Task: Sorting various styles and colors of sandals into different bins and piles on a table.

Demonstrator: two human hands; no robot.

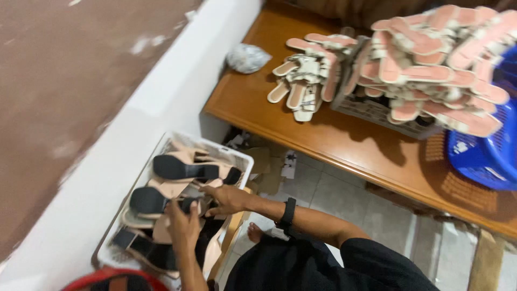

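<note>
A white plastic basket (pixel 245 160) stands against the white wall and holds several beige heeled sandals with black soles (pixel 180 168). My left hand (pixel 183 225) reaches up from below and grips one black-soled sandal (pixel 149 200) by its heel end. My right hand (pixel 227 199), with a black watch on the wrist, comes in from the right and closes its fingers on the same sandal's beige upper. Both hands are over the middle of the basket.
A wooden table (pixel 344 143) at right carries a heap of pink insoles (pixel 431 59) on a grey basket (pixel 371 110), more insoles (pixel 304 78) beside it, a blue basket (pixel 487 156) and a crumpled bag (pixel 246 57). A red rim (pixel 107 277) shows at bottom left, and a bare foot (pixel 255 231) on tiled floor.
</note>
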